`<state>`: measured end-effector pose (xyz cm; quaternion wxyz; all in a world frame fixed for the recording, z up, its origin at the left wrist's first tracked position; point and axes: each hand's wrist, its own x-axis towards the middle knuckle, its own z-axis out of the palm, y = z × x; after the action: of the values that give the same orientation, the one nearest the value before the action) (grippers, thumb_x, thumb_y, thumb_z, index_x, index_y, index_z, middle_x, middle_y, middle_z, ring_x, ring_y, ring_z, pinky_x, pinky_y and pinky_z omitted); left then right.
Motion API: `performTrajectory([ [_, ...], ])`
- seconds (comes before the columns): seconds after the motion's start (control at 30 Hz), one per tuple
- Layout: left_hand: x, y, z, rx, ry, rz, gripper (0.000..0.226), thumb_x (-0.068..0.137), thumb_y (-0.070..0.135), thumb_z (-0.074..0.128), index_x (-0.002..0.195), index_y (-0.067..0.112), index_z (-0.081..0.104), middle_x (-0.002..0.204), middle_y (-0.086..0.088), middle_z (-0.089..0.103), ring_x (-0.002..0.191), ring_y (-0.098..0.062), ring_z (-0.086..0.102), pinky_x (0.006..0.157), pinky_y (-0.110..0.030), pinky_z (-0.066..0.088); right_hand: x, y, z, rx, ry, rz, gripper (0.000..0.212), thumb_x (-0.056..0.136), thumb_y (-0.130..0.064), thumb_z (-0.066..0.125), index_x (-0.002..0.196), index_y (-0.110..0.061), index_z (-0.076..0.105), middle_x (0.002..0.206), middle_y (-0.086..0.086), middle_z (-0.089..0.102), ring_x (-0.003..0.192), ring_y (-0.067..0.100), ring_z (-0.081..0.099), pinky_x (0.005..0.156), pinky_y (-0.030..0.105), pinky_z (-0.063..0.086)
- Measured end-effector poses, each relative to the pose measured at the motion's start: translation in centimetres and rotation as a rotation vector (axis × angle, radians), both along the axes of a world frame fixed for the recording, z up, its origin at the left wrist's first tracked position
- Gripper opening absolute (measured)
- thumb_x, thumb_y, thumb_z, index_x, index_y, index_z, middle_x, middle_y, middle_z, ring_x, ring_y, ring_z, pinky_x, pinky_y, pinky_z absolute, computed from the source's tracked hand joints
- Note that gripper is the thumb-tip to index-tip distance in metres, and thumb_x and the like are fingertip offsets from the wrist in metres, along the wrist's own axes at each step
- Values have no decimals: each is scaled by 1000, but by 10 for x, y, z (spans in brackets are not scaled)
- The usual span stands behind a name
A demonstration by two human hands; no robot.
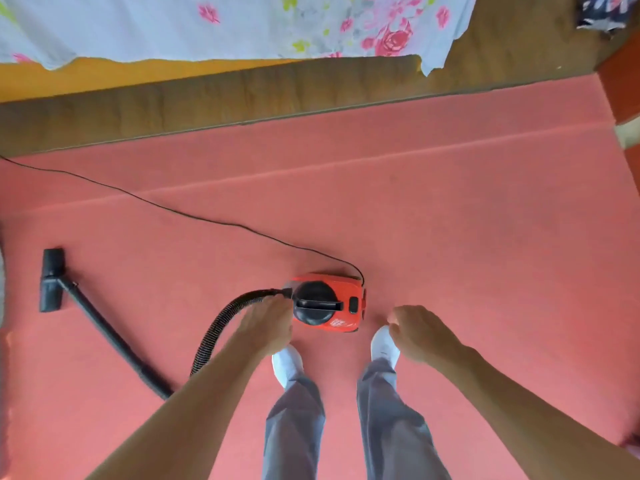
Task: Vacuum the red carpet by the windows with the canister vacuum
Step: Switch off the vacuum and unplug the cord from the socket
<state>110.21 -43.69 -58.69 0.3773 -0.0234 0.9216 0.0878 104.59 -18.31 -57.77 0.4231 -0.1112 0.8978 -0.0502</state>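
As I look straight down through the head camera, the canister vacuum (327, 301), red with a black carry handle across its top, sits on the red carpet (450, 220) just ahead of the person's white-socked feet (285, 363).

The left hand (268, 323) is over the spot where the ribbed black hose (214, 327) joins the canister. I see only the back of the hand, so I cannot tell whether its fingers grip the hose or merely touch it. The right hand (414, 330) hangs to the right of the canister, apart from it, with fingers loosely curled and holding nothing.

From the canister the hose arcs left and back toward the person, then meets the rigid wand (110, 337). The wand lies flat on the carpet, its long axis running diagonally away to the far left. It ends at the floor nozzle (52, 278), well apart from both hands.

A thin power cord (173, 209) trails from the rear of the canister to the left edge of view. A bed with a floral sheet (242, 26) runs along the top.

I judge the wand must be lifted next. Everything that needs grasping lies to the left, so the left hand is the nearer one.
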Motion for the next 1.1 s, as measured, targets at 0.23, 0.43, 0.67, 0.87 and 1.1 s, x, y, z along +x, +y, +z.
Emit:
performTrajectory([
  [0.23, -13, 55, -175, 6, 103, -64, 24, 95, 15, 49, 118, 13, 54, 119, -5, 59, 114, -25, 53, 94, -35, 40, 3, 16, -164, 1, -184, -5, 34, 99, -16, 39, 130, -11, 51, 134, 8, 55, 123, 25, 53, 93, 27, 38],
  [0.43, -5, 77, -304, 28, 197, -52, 35, 104, 40, 35, 112, 14, 57, 109, -6, 58, 105, -27, 50, 97, -39, 37, 27, 12, -277, -169, -215, -146, 39, 95, -21, 47, 134, -23, 46, 114, -2, 61, 100, 12, 57, 89, 16, 42],
  [0.67, 24, 83, -373, 7, 379, -54, 32, 97, 38, 34, 84, 17, 54, 82, -5, 52, 76, -26, 47, 73, -43, 41, 51, -9, -364, -331, -221, -247, 73, 94, -11, 49, 155, -20, 10, 156, 2, 33, 115, 19, 55, 89, 25, 42],
  [0.87, 27, 84, -376, -27, 424, -53, 28, 100, 38, 38, 85, 17, 51, 82, -5, 49, 77, -26, 43, 75, -44, 39, 67, -21, -388, -324, -198, -419, 79, 89, -7, 48, 156, -26, 11, 97, 4, 65, 71, 13, 59, 62, 29, 46],
  [1.1, 10, 82, -350, -21, 93, -51, 35, 103, 41, 29, 106, 16, 53, 103, -4, 53, 96, -26, 48, 89, -43, 36, 7, -6, -372, -166, -441, -377, 45, 86, -23, 60, 130, -27, 49, 127, 1, 59, 114, 23, 58, 88, 34, 49],
])
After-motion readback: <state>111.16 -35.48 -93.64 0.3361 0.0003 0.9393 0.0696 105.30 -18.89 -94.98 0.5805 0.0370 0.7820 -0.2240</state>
